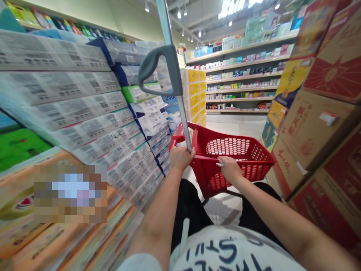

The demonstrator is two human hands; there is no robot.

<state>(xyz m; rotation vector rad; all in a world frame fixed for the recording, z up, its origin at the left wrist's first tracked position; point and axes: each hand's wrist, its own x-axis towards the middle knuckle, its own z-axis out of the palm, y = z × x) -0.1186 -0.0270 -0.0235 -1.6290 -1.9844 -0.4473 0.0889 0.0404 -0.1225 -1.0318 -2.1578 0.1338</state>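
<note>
A red plastic shopping cart [214, 175] with perforated walls stands across my front, its basket stretching to the right. My left hand [180, 157] is closed on the cart's near left corner, at the foot of a metal pole [184, 120]. Whether its fingers also wrap the pole is hidden. Higher up, the pole carries a grey looped handle [175, 71]. My right hand [230, 169] is closed over the near rim of the basket. A small whitish thing pokes out by its fingertips, too small to name. The visible part of the basket's inside shows bare red mesh.
Stacked plastic-wrapped packs [84, 101] wall the left, with orange packs [107, 222] nearer me. Cardboard cartons [313, 128] line the right closely. Yellow-and-white packs [197, 94] stand ahead, before shelves [242, 71] of small goods. Pale floor [239, 124] runs between.
</note>
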